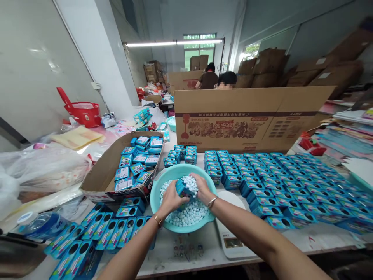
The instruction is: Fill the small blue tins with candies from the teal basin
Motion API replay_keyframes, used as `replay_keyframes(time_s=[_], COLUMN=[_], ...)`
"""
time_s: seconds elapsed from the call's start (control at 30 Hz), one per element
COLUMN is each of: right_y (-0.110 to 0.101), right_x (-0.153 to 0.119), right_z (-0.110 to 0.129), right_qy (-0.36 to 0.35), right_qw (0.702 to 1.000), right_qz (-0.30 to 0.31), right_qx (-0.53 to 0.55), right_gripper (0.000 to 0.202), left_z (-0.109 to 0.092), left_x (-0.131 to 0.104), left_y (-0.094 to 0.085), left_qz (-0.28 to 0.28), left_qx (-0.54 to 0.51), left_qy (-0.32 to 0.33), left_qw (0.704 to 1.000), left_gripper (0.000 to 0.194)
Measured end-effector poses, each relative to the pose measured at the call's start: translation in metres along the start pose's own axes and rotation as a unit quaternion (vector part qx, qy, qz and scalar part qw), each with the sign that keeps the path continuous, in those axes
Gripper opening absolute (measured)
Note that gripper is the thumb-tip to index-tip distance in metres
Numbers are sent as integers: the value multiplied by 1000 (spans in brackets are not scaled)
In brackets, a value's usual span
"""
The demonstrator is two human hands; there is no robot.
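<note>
A round turquoise basin point(186, 226) on the table holds many small pale blue and white pellets point(185, 216). Over the basin, my left hand point(172, 197) has its fingers wrapped round a small blue box point(181, 187), which is tilted. My right hand point(203, 189) is at the right side of the box, among a heap of pellets point(190, 182); its fingers are curled against them, partly hidden. A white scale point(233, 221) lies just right of the basin, under my right forearm.
Rows of blue boxes point(262, 184) fill the right; more point(116, 229) stand at front left. An open carton point(101, 171) holds loose boxes. A large cardboard sheet point(247, 120) stands behind. Two people point(208, 79) are beyond it. A bottle point(46, 224) lies at left.
</note>
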State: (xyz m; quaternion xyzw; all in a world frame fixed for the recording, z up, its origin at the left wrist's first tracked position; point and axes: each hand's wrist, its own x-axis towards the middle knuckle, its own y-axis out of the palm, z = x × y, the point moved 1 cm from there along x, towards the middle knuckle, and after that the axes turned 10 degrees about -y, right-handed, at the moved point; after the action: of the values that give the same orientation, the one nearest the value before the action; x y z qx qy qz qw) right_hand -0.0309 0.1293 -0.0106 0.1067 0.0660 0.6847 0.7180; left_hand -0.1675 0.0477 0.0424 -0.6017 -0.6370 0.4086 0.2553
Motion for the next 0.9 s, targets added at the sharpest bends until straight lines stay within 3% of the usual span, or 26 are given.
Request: replay_keyframes(time_s=[0.13, 0.3, 0.57, 0.9], right_y=[12, 25, 28, 27], right_x=[-4, -12, -15, -20], right_z=[22, 36, 40, 46], right_qy=[-14, -4, 24, -6], right_qw=[994, 993, 993, 996], right_qz=[-73, -62, -31, 9], right_qx=[74, 104, 116, 89], right_gripper=[31, 32, 42, 44], left_z=[-5, -6, -3, 0], left_x=[-10, -16, -17, -13], left_y=[3, 0, 3, 4], left_qz=[-80, -132, -146, -137], left_qx=[-27, -32, -34, -66], left_qy=[39, 23, 41, 64], left_qw=[996, 990, 988, 986], left_gripper=[80, 73, 71, 72])
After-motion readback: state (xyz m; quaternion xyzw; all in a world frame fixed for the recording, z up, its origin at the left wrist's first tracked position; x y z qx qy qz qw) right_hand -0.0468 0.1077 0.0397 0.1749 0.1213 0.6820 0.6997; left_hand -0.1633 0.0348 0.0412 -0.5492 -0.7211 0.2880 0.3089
